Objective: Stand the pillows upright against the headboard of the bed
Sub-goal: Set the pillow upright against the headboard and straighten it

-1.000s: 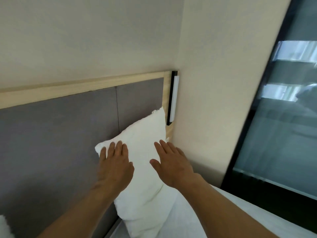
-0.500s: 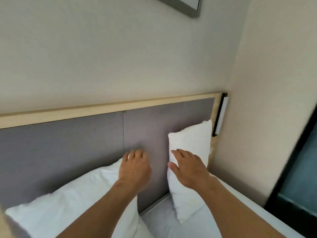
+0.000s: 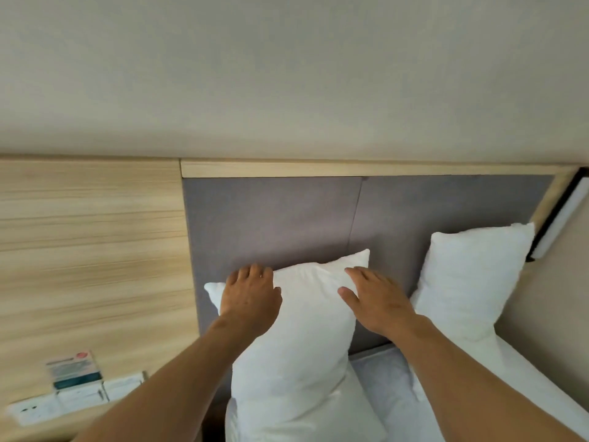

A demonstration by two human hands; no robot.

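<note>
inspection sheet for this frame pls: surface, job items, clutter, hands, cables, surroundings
Surface: bed sheet, white, lightly wrinkled.
Job's things: left pillow upright against grey headboard; right pillow upright, leaning in the corner.
Clutter: small card on the wood side panel.
Grippers: left hand and right hand flat on left pillow's top corners, fingers spread.
Cables: nothing seen.
Surroundings: wall sockets, black-framed wall light, plain wall.

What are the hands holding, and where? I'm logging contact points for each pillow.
Both hands rest flat on the left pillow near its top edge: left hand by the upper left corner, right hand by the upper right. No closed grip shows.
</note>
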